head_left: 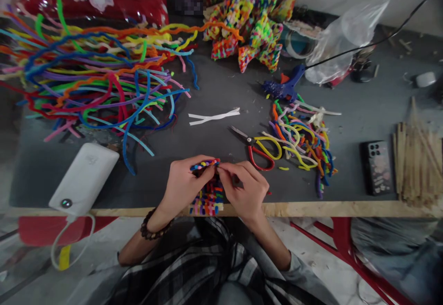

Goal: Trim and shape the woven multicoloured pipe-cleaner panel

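Note:
A multicoloured woven piece of pipe cleaners [209, 199] is held between both hands at the table's front edge. My left hand [185, 178] wraps round its left side, thumb pressed on the upper edge. At the top right corner of the weave, my right hand [244, 185] pinches with thumb and forefinger; any strand end there is too small to make out. Just beyond the right hand lie scissors [258, 148] with one red and one yellow handle, their blades apart. Two crossed white strips [212, 116] rest farther back.
Long pipe cleaners [104, 74] are heaped at the left, behind a white power bank [85, 178]. Cut pieces [304, 141] and a blue glue gun [287, 86] lie right of centre. Woven stars [252, 28] stand at the back. A phone [377, 166] and wooden sticks [417, 166] lie right.

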A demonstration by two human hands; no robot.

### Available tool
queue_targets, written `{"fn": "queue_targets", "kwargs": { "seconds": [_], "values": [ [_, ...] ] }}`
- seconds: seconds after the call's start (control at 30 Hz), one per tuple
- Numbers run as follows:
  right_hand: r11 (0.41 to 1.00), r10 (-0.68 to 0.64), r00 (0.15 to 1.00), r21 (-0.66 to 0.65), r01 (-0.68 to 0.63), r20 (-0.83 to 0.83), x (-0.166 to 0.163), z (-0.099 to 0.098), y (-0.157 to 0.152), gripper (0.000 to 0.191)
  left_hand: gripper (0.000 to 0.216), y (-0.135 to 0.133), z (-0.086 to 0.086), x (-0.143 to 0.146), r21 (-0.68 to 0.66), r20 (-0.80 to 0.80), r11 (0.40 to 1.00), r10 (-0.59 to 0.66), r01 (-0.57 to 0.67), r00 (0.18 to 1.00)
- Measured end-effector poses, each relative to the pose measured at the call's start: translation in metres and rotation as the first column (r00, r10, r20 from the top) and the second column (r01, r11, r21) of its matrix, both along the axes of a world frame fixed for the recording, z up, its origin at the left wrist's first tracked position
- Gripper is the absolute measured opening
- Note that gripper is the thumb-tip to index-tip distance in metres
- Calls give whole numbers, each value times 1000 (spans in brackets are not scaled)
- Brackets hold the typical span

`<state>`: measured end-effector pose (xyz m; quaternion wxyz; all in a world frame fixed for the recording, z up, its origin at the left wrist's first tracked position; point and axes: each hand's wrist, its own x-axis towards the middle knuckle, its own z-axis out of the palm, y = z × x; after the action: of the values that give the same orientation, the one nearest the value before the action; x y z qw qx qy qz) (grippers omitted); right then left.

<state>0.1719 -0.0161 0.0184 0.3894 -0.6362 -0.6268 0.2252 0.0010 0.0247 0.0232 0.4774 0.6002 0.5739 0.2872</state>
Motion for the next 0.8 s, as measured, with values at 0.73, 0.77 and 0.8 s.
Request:
{"fn": "queue_targets", "kwargs": {
  "seconds": [0.73, 0.77, 0.8],
  "values": [
    [927, -25, 939, -360, -107, -343, 21, 4, 13, 8, 12, 2, 6, -4, -174, 168, 966, -160, 189, 973],
    [933, -20, 944, -345, -100, -330, 20, 5, 13, 7, 14, 1, 6, -4, -185, 174, 966, -151, 183, 973],
    [939, -15, 948, -330, -95, -316, 20, 6, 13, 7, 16, 1, 5, -4, -196, 179, 964, -145, 180, 973]
  ]
}}
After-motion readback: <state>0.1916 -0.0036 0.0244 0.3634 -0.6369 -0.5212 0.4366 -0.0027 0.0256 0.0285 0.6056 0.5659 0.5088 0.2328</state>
